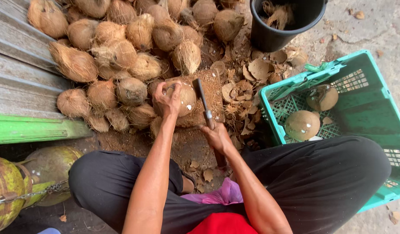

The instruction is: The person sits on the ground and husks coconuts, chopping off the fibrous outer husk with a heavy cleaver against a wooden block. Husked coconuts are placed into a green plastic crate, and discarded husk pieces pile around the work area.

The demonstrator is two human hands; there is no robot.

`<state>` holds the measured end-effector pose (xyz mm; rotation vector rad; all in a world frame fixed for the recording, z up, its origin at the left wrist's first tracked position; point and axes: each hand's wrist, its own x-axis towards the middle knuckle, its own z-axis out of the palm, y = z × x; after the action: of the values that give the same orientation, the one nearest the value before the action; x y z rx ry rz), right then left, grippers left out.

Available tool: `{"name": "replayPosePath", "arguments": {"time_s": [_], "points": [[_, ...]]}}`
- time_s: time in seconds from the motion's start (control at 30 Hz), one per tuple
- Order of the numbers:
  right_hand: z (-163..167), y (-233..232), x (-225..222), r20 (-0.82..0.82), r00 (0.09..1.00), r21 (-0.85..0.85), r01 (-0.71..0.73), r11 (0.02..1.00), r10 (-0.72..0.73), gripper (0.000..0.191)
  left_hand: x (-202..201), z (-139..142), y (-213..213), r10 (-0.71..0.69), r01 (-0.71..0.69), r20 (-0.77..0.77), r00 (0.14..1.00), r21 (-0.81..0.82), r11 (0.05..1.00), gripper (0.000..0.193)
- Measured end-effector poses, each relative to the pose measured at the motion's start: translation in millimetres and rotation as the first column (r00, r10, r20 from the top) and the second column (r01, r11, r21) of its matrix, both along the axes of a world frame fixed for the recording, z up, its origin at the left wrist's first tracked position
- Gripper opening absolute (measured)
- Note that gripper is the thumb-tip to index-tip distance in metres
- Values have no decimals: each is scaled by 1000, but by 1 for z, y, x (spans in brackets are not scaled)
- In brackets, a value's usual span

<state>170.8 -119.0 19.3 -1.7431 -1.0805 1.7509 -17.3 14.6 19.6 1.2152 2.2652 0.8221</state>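
Observation:
My left hand point(167, 100) grips a partly husked brown coconut point(185, 99) and steadies it on a fibre-covered chopping block point(212, 93). My right hand point(216, 136) holds the handle of a cleaver-like knife point(203, 103); its blade lies just right of the coconut, close to its side. I sit with black-trousered knees spread on either side of the block.
A heap of hairy coconuts point(117, 47) fills the ground behind and left. A teal plastic crate point(364, 108) on the right holds two cleaned coconuts point(302, 125). A black bucket point(278, 26) stands at the back. Shell chips point(252, 73) litter the ground. Green coconuts point(48, 169) sit lower left.

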Motion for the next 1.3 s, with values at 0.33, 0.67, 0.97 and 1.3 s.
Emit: {"name": "replayPosePath", "arguments": {"time_s": [0.33, 0.67, 0.97, 1.3], "points": [[-3, -6, -22, -109, 991, 2, 77, 997, -77, 25, 0, 16, 1, 87, -72, 127, 988, -124, 990, 65], [22, 7, 11, -422, 881, -78, 198, 977, -212, 29, -25, 29, -16, -504, 494, -38, 863, 270, 826, 114], [43, 9, 21, -102, 980, 262, 192, 946, -170, 40, -5, 3, -27, -186, 169, 90, 978, 171, 971, 79], [23, -7, -7, 71, 992, 265, 80, 961, -103, 43, 23, -6, -21, 231, -251, 302, 925, 30, 968, 72]]}}
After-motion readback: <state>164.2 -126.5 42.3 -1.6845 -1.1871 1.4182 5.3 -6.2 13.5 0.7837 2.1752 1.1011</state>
